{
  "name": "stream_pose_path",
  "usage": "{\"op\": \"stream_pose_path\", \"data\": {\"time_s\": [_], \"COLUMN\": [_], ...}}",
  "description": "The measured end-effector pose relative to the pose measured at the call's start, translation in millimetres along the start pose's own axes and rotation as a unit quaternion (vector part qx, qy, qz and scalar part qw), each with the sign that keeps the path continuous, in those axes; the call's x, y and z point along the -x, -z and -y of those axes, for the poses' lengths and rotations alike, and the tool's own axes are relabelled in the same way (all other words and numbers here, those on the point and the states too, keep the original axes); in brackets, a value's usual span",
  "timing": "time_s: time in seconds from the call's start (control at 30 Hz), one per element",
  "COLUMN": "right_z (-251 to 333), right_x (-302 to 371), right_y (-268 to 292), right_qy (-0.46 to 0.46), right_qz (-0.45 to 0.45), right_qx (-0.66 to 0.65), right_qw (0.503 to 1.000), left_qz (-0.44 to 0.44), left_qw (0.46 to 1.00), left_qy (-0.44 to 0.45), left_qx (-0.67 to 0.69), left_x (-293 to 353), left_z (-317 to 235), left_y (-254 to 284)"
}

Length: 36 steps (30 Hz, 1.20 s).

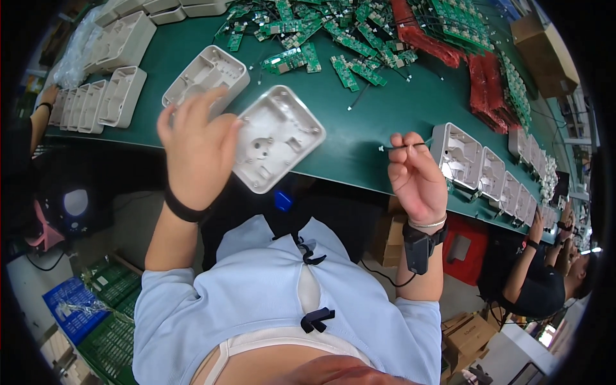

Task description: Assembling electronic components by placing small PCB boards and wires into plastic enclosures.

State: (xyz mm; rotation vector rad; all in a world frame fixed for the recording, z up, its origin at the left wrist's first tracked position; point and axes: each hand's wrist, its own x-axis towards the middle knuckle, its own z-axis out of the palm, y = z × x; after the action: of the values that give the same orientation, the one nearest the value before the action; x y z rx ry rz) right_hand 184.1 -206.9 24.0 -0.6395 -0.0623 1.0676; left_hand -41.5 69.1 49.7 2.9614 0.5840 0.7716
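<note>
My left hand [200, 131], slightly smeared by motion, is raised with its fingers apart. Its thumb lies beside the left edge of a pale plastic housing [282, 138]; I cannot tell whether they touch. That housing has its hollow side up, and its near corner juts past the table's front edge. Beyond my left fingers lies a second pale housing [212, 67], partly hidden by them. To the right, the closed fingers of my right hand [416, 176] pinch a thin black cable [399, 147] with a small white connector at its left end.
A heap of green circuit boards [346, 38] covers the far side of the green table [346, 138]. Red bubble wrap [491, 96] and more boards lie right. Rows of housings [459, 151] stand at both sides. Other people's hands [48, 96] show at far left and far right.
</note>
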Motion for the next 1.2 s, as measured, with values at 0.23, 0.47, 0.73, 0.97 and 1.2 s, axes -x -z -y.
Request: {"op": "stream_pose_path", "data": {"time_s": [0.23, 0.47, 0.73, 0.97, 1.2], "right_z": [-17.7, -31.0, -35.5, -43.9, -54.0], "right_x": [-0.4, -1.3, -6.7, -6.3, -8.0], "right_y": [-4.4, -3.4, -9.8, -35.8, -53.2], "right_qy": [0.129, 0.169, 0.218, 0.231, 0.248], "right_qz": [-0.067, -0.095, -0.096, -0.074, -0.014], "right_qx": [0.157, 0.232, 0.332, 0.393, 0.564], "right_qw": [0.977, 0.953, 0.913, 0.887, 0.787], "left_qz": [0.019, 0.050, 0.068, 0.130, 0.081], "left_qw": [0.995, 0.987, 0.971, 0.940, 0.917], "left_qy": [-0.054, -0.041, -0.005, 0.034, 0.013], "left_qx": [0.086, 0.146, 0.228, 0.314, 0.390], "left_x": [-22.8, -26.4, 3.2, 21.7, 17.6], "left_z": [-33.5, -28.3, -32.6, -47.6, -50.0], "left_y": [-26.9, -40.4, -9.7, -22.9, -24.9]}}
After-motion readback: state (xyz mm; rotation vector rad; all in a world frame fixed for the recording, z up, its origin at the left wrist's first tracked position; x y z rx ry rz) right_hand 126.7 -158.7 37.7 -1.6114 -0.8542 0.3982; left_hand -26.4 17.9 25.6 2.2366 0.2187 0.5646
